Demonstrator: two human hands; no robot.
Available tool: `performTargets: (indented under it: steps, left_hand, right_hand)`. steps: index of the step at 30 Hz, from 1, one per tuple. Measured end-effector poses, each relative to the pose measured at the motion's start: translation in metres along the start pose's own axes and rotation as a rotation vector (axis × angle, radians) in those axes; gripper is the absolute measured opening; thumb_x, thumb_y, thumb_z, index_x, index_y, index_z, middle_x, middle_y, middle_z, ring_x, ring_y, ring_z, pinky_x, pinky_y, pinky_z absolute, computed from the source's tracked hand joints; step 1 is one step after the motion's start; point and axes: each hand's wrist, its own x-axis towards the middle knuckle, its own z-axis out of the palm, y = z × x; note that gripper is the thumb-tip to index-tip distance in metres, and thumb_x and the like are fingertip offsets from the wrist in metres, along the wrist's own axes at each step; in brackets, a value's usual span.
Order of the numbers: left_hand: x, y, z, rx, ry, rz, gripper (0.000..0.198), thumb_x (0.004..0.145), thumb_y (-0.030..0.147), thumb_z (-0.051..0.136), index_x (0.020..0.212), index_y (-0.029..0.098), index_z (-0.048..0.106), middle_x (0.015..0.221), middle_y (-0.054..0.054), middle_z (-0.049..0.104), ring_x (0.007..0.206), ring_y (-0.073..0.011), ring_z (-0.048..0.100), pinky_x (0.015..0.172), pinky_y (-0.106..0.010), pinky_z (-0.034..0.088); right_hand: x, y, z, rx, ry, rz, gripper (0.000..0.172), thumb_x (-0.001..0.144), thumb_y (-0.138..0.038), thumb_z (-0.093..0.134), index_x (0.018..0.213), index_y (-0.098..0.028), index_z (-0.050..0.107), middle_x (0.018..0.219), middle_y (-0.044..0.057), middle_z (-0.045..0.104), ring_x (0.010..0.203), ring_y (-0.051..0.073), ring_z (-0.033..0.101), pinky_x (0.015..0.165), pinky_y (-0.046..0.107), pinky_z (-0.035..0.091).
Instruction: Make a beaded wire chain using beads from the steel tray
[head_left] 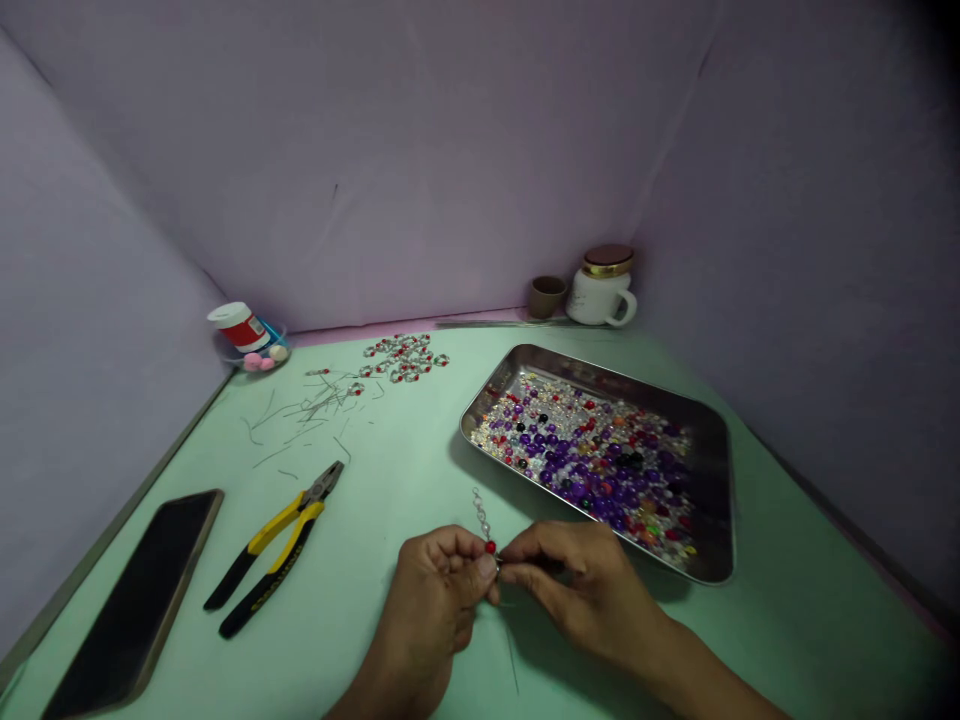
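Beaded wire (pixel 480 512) with a red bead rises from a tight pinch in the head view: the left hand (pixel 427 610) grips it between thumb and fingers, and the right hand (pixel 585 590) pinches its lower end, the two hands almost meeting. Just beyond the right hand sits a steel tray (pixel 585 365) heaped with purple, red and clear beads (pixel 585 450). Yellow-handled combination pliers (pixel 274 550) lie left of the hands, beside a dark smartphone (pixel 135 600). Wire offcuts (pixel 300 410) and finished bead links (pixel 401 358) are scattered farther back on the green table (pixel 352 600). A white lidded mug (pixel 600 300) and small brown cup (pixel 546 296) stand against the lavender wall (pixel 375 150).
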Motion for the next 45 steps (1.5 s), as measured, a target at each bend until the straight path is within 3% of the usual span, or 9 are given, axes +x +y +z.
performTargets:
  steps: [5, 9, 16, 24, 28, 33, 38, 45]
  left_hand:
    - [0.002, -0.004, 0.000, -0.109, -0.038, -0.037, 0.018, 0.064, 0.023, 0.062, 0.060, 0.015, 0.046, 0.041, 0.005, 0.048, 0.027, 0.0019, 0.014, 0.029, -0.015, 0.005]
    - [0.002, -0.005, 0.001, -0.118, -0.044, -0.032, 0.017, 0.065, 0.022, 0.061, 0.060, 0.015, 0.047, 0.039, 0.006, 0.046, 0.027, 0.0018, 0.013, 0.028, -0.014, 0.005]
    - [-0.003, -0.002, 0.001, 0.038, -0.066, 0.053, 0.021, 0.067, 0.031, 0.062, 0.061, 0.016, 0.048, 0.040, 0.008, 0.042, 0.027, 0.0002, 0.018, 0.027, -0.014, 0.013]
    - [-0.005, -0.001, -0.001, 0.263, -0.031, 0.268, 0.024, 0.061, 0.030, 0.067, 0.056, 0.013, 0.051, 0.042, 0.007, 0.035, 0.036, -0.0016, 0.023, 0.033, -0.016, 0.014]
    - [-0.003, -0.012, 0.000, 0.098, 0.017, 0.237, 0.026, 0.063, 0.033, 0.066, 0.057, 0.014, 0.051, 0.038, 0.010, 0.029, 0.034, -0.0012, 0.017, 0.033, -0.016, 0.010]
    - [-0.003, -0.013, 0.007, -0.198, 0.090, 0.204, 0.030, 0.054, 0.033, 0.073, 0.058, 0.014, 0.050, 0.035, 0.011, 0.030, 0.032, -0.0003, 0.014, 0.033, -0.016, 0.008]
    - [-0.002, -0.008, 0.007, -0.263, 0.114, 0.220, 0.029, 0.052, 0.028, 0.074, 0.057, 0.014, 0.049, 0.041, 0.008, 0.039, 0.034, -0.0004, 0.019, 0.035, -0.016, 0.011]
    - [0.001, -0.008, 0.004, -0.254, 0.089, 0.213, 0.028, 0.060, 0.025, 0.070, 0.057, 0.015, 0.044, 0.044, 0.008, 0.037, 0.039, -0.0021, 0.021, 0.038, -0.016, 0.015]
  right_hand:
    - [-0.004, 0.005, 0.002, -0.210, -0.027, -0.297, 0.021, 0.078, -0.005, 0.043, 0.093, -0.014, 0.056, 0.073, 0.006, 0.064, 0.065, 0.012, 0.058, 0.060, 0.022, 0.046]
    - [-0.007, 0.010, 0.003, -0.288, -0.015, -0.372, 0.024, 0.078, -0.005, 0.040, 0.096, -0.014, 0.054, 0.074, 0.007, 0.064, 0.067, 0.014, 0.059, 0.061, 0.024, 0.048]
    - [-0.006, 0.009, 0.004, -0.200, 0.123, -0.368, 0.021, 0.075, -0.006, 0.042, 0.088, -0.016, 0.056, 0.064, 0.004, 0.063, 0.056, 0.012, 0.058, 0.050, 0.022, 0.045]
    - [-0.004, 0.001, 0.003, -0.118, 0.151, -0.327, 0.017, 0.076, -0.007, 0.045, 0.084, -0.016, 0.057, 0.062, 0.004, 0.064, 0.053, 0.011, 0.057, 0.049, 0.020, 0.044]
    - [-0.007, 0.002, 0.010, -0.089, 0.202, -0.256, 0.014, 0.076, -0.009, 0.048, 0.083, -0.016, 0.058, 0.059, 0.002, 0.062, 0.050, 0.010, 0.056, 0.047, 0.019, 0.042]
    - [-0.011, -0.001, 0.018, -0.096, 0.175, -0.227, 0.016, 0.078, -0.008, 0.044, 0.086, -0.016, 0.056, 0.062, 0.004, 0.061, 0.051, 0.011, 0.054, 0.048, 0.020, 0.041]
    - [-0.011, -0.007, 0.018, -0.156, 0.089, -0.235, 0.018, 0.077, -0.007, 0.039, 0.076, -0.015, 0.055, 0.053, 0.002, 0.056, 0.046, 0.012, 0.050, 0.044, 0.022, 0.037]
    - [-0.012, -0.007, 0.016, -0.173, -0.025, -0.187, 0.021, 0.073, -0.008, 0.039, 0.076, -0.015, 0.059, 0.053, 0.002, 0.056, 0.045, 0.013, 0.051, 0.043, 0.022, 0.035]
